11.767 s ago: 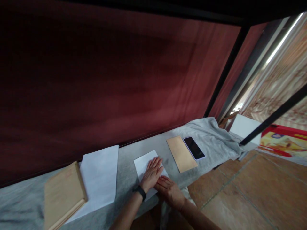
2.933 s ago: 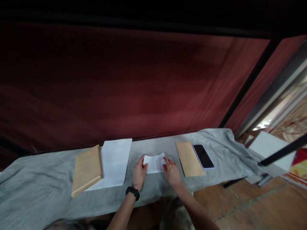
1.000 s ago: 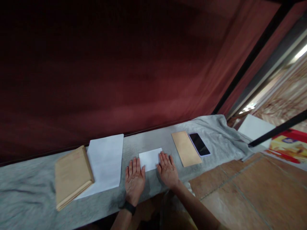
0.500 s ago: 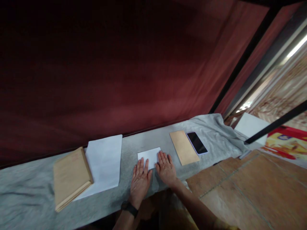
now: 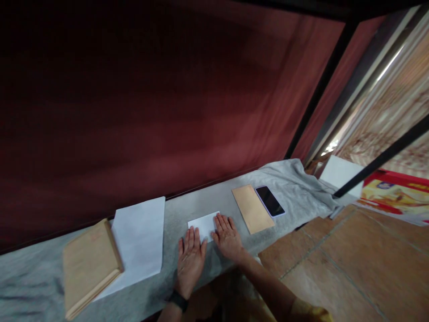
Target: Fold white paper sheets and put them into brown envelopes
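A small white piece of paper [image 5: 202, 224], apparently folded, lies flat on the grey cloth [image 5: 174, 237]. My left hand [image 5: 191, 261] rests palm down on its left side with the fingers stretched out. On the right side of the paper, my right hand [image 5: 228, 236] also lies flat, its fingers pointing away from me. Both hands cover parts of the paper's near edge and sides. Just to the right sits a brown envelope [image 5: 253, 209], with a dark-screened phone [image 5: 270, 201] beside it.
Large white sheets [image 5: 139, 241] lie at the left, partly under a stack of brown envelopes [image 5: 92, 264]. A dark red curtain [image 5: 167, 134] hangs behind the bench. Black metal bars [image 5: 321, 89], a red and yellow box [image 5: 395, 194] and tiled floor [image 5: 351, 259] are at the right.
The view has shifted slightly, so most things appear a little further left and several a little lower. My hands stay flat on the paper.
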`<state>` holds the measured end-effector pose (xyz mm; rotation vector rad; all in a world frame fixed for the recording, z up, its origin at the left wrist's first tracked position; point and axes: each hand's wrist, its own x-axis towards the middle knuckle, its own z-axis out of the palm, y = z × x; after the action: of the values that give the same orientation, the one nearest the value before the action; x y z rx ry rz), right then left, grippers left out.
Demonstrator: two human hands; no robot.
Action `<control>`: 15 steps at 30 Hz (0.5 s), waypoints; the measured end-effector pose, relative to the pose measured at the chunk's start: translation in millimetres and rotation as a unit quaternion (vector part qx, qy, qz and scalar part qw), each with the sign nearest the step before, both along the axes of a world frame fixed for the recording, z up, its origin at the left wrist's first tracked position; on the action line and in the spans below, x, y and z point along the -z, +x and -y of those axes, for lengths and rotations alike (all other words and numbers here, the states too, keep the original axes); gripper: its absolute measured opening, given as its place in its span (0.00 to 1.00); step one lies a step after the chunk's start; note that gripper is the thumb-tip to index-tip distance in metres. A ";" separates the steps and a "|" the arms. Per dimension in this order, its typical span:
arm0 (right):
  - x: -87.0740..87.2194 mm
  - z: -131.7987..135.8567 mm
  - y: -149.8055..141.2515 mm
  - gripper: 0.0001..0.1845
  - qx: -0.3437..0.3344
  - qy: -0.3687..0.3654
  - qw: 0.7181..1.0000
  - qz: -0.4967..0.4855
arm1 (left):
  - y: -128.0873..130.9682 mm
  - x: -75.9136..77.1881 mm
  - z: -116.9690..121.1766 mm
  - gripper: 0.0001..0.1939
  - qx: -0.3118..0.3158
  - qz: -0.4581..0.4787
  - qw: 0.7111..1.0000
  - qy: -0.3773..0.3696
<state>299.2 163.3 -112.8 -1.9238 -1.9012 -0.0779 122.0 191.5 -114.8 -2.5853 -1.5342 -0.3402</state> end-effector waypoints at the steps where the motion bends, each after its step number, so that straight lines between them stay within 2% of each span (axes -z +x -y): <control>1: 0.3 0.2 0.6 0.32 0.000 0.002 1.000 0.001 | 4.5 -1.9 -5.9 0.30 -0.002 -0.005 1.000 -0.008; 4: 1.2 0.2 -0.4 0.31 0.006 0.005 1.000 -0.002 | 19.9 -7.2 -23.7 0.30 0.004 -0.017 1.000 -0.026; 7: 2.0 -0.4 -2.0 0.32 0.010 0.006 1.000 -0.002 | 27.5 -7.2 -34.7 0.31 0.008 -0.014 1.000 -0.012; 15: -8.8 -9.9 14.0 0.27 -0.005 -0.038 0.999 -0.016 | 7.6 1.1 -34.2 0.34 0.043 -0.007 0.999 0.024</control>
<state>313.2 173.2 -104.1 -1.9523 -1.9199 0.0284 129.5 225.7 -116.0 -2.6171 -1.3946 -0.3621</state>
